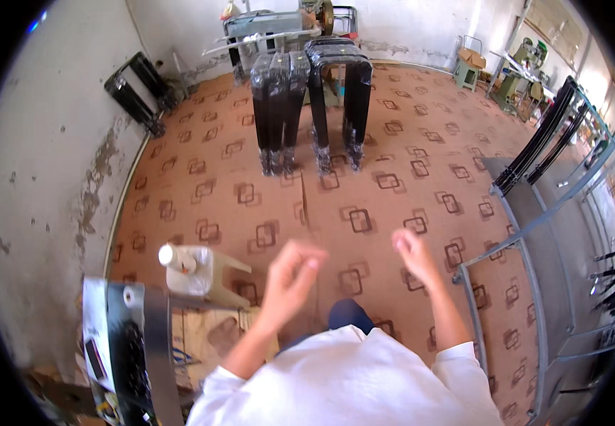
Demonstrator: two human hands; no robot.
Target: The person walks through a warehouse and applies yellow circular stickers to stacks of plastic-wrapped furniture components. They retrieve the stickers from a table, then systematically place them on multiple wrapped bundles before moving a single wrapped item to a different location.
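Both of my hands are raised in front of my body over the patterned floor, and I see nothing held in either. My left hand (294,278) has its fingers bent, with the thumb apart from them; it is slightly blurred. To its left, the nearest thing is a beige plastic stool (216,278) carrying a white roll (173,256). My right hand (414,255) is loosely curled, its fingertips a little apart and touching nothing. Further ahead, two bundles of black frames stand upright in clear plastic wrap, the left bundle (273,110) close beside the right bundle (357,96).
Beside the left wall is a metal-sided bench (157,341) with a dark phone-like slab (95,358). More wrapped black legs (131,106) lean there. To the right stands a grey metal rack (538,334) with black frame parts (543,135). A machine (268,25) occupies the back.
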